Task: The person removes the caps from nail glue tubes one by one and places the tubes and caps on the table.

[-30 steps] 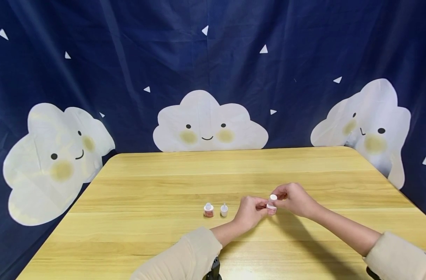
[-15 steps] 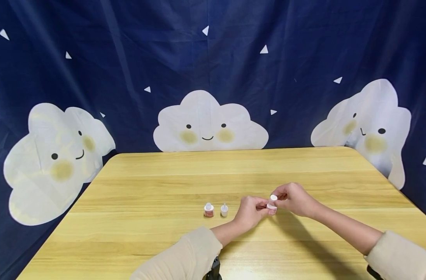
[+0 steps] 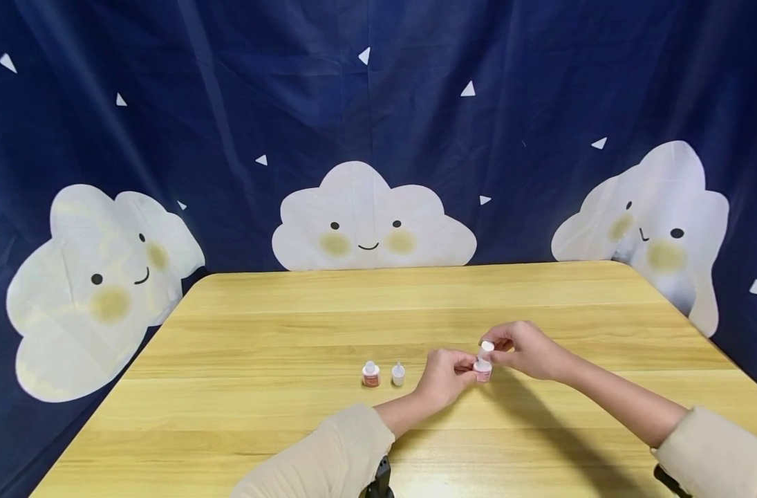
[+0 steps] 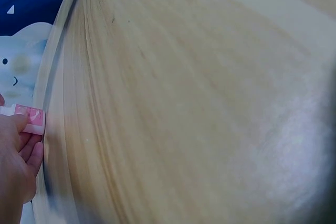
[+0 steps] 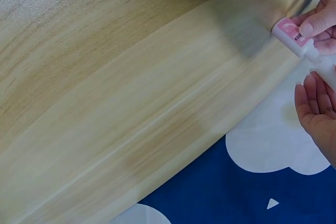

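Observation:
My left hand (image 3: pixel 443 380) pinches a small white bottle with a pink label (image 3: pixel 482 373) between thumb and fingers, right of the table's middle. Just above it, the thumb and fingers of my right hand (image 3: pixel 527 351) pinch a white cap (image 3: pixel 487 346). In the right wrist view the bottle (image 5: pixel 291 36) lies tilted, its pale neck pointing at the cap (image 5: pixel 328 73), which the frame edge partly cuts off. The left wrist view catches the label side of the bottle (image 4: pixel 31 119) at its left edge, under the left thumb.
Left of my hands stands a second small bottle with a reddish label (image 3: pixel 370 375) and a translucent nozzle. Beside it is a small white cup-like piece (image 3: pixel 398 375) with a thin tip sticking up. The wooden table (image 3: pixel 260 429) ends at a dark blue cloud-patterned curtain (image 3: pixel 229 104).
My right hand has risen slightly with the cap, showing more of it above the bottle. The left hand and the bottle stay nearly in place.

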{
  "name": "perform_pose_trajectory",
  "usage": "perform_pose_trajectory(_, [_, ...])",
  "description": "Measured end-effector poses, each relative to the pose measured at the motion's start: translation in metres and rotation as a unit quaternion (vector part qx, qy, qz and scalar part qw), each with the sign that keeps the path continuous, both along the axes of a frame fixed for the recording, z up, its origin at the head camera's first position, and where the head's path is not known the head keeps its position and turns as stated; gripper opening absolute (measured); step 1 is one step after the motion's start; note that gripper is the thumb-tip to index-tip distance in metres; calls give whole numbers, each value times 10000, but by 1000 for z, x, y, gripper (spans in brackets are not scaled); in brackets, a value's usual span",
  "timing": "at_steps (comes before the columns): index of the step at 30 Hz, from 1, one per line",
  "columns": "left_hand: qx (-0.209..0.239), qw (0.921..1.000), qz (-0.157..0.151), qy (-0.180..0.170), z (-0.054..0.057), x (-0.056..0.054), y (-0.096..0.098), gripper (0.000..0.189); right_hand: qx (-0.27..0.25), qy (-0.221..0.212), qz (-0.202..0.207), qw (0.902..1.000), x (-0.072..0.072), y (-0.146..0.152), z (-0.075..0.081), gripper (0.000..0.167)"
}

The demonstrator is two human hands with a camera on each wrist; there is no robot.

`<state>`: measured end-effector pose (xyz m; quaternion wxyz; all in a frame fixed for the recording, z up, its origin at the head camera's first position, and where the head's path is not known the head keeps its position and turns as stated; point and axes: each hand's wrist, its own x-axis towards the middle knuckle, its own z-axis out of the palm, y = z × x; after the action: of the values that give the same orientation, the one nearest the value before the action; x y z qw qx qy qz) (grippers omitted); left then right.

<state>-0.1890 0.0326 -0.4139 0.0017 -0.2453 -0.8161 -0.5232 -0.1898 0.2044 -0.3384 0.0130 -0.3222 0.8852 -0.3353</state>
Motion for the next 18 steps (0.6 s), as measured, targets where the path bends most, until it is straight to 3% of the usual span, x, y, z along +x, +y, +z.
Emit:
perform_pose_trajectory(11, [-25, 10000, -8, -19, 1, 0, 0, 20, 26, -140, -3, 9999, 0, 0, 2, 2])
perform_pose_trajectory(18, [17, 9998, -52, -165, 2, -1, 0, 18, 137, -196, 23, 9997, 0, -1, 5, 13])
